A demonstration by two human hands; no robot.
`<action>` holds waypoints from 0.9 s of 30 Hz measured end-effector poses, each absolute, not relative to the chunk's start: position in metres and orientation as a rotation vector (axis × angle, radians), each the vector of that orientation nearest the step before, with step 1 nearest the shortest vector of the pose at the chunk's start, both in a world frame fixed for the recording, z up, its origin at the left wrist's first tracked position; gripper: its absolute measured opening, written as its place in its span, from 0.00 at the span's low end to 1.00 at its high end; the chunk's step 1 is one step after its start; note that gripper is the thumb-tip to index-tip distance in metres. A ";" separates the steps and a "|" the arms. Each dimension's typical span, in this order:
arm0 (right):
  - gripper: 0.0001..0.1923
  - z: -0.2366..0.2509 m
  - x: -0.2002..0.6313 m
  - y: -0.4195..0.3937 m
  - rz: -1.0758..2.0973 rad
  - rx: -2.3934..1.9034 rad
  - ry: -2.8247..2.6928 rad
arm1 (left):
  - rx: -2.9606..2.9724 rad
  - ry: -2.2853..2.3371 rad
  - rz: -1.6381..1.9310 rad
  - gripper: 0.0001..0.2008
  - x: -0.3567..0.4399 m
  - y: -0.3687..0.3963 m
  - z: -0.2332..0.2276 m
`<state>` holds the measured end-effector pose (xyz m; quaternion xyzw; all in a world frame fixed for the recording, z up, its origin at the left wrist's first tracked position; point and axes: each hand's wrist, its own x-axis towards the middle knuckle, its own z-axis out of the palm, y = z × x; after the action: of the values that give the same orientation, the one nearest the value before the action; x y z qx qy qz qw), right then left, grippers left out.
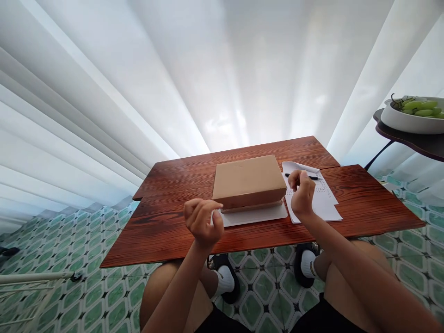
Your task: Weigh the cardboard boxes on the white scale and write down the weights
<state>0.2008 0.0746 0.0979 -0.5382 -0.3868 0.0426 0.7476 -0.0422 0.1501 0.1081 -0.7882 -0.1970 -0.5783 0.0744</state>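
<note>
Left hand (203,222) raised over the near edge of the wooden table (166,231), fingers curled loosely inward, pinching nothing that can be made out; thumb tip sits close to the corner of the white sheet (256,215) under the cardboard box (248,181), though contact is hard to judge from this angle. Right hand (301,193) likewise curled into a loose fist, empty as far as visible, hovering just beside the box's right edge and over the printed paper (324,203), where a black pen (303,176) lies. Box sits closed at table centre, between the two hands; a bowl of green grapes (414,113) stands well apart on a side table at right.
</note>
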 end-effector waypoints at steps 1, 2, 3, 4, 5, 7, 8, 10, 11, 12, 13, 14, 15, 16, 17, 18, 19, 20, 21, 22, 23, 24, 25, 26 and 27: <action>0.24 0.097 0.200 0.075 0.093 -1.205 -0.807 | -2.359 -0.737 -1.797 0.07 -0.043 0.152 0.105; 0.21 0.097 0.199 0.075 0.092 -1.244 -0.779 | -2.368 -0.891 -1.861 0.08 -0.044 0.153 0.101; 0.18 0.096 0.198 0.074 0.100 -1.288 -0.760 | -2.401 -1.039 -1.930 0.09 -0.045 0.154 0.098; 0.15 0.094 0.198 0.072 0.125 -1.331 -0.751 | -2.451 -1.176 -2.012 0.12 -0.045 0.153 0.096; 0.14 0.092 0.198 0.071 0.167 -1.367 -0.750 | -2.515 -1.300 -2.099 0.15 -0.046 0.153 0.093; 0.16 0.088 0.198 0.068 0.275 -1.405 -0.757 | -2.636 -1.502 -2.263 0.21 -0.048 0.154 0.089; 0.19 0.086 0.198 0.067 0.334 -1.409 -0.761 | -2.677 -1.581 -2.332 0.22 -0.049 0.155 0.087; 0.25 0.081 0.197 0.067 0.440 -1.416 -0.760 | -2.722 -1.716 -2.438 0.24 -0.050 0.159 0.084; 0.27 0.079 0.197 0.067 0.484 -1.424 -0.754 | -2.745 -1.776 -2.473 0.25 -0.050 0.161 0.082; 0.30 0.077 0.196 0.068 0.518 -1.435 -0.747 | -2.770 -1.837 -2.498 0.26 -0.050 0.163 0.081; 0.32 0.076 0.195 0.069 0.543 -1.444 -0.744 | -2.796 -1.893 -2.514 0.27 -0.049 0.165 0.079; 0.33 0.075 0.194 0.070 0.560 -1.448 -0.751 | -2.824 -1.948 -2.519 0.28 -0.047 0.165 0.078; 0.34 0.075 0.193 0.071 0.573 -1.445 -0.767 | -2.848 -2.001 -2.517 0.29 -0.046 0.166 0.078; 0.34 0.075 0.192 0.071 0.586 -1.438 -0.791 | -2.868 -2.048 -2.512 0.29 -0.044 0.165 0.077; 0.35 0.075 0.192 0.071 0.595 -1.432 -0.814 | -2.883 -2.084 -2.505 0.30 -0.042 0.165 0.077; 0.34 0.075 0.192 0.070 0.602 -1.432 -0.830 | -2.896 -2.106 -2.491 0.30 -0.040 0.164 0.077; 0.34 0.075 0.192 0.070 0.608 -1.435 -0.840 | -2.904 -2.117 -2.472 0.30 -0.039 0.163 0.077; 0.34 0.075 0.193 0.069 0.616 -1.440 -0.845 | -2.909 -2.114 -2.451 0.30 -0.037 0.162 0.077; 0.34 0.075 0.194 0.068 0.625 -1.445 -0.849 | -2.911 -2.100 -2.430 0.29 -0.036 0.161 0.076; 0.34 0.075 0.195 0.067 0.638 -1.451 -0.856 | -2.917 -2.085 -2.406 0.29 -0.035 0.160 0.076; 0.34 0.075 0.196 0.066 0.654 -1.455 -0.865 | -2.925 -2.079 -2.381 0.29 -0.034 0.160 0.076; 0.33 0.075 0.197 0.066 0.670 -1.462 -0.874 | -2.941 -2.080 -2.360 0.29 -0.033 0.160 0.076; 0.33 0.076 0.198 0.065 0.684 -1.472 -0.878 | -2.960 -2.087 -2.343 0.28 -0.032 0.160 0.077; 0.32 0.076 0.198 0.064 0.697 -1.485 -0.876 | -2.973 -2.097 -2.333 0.28 -0.031 0.159 0.077; 0.32 0.077 0.198 0.063 0.712 -1.494 -0.869 | -2.976 -2.110 -2.330 0.28 -0.030 0.159 0.078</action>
<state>0.1979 0.0634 0.0775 -0.6430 -0.3740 0.3065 0.5939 -0.0300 0.1591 0.0777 -0.5700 -0.4041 -0.4462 -0.5592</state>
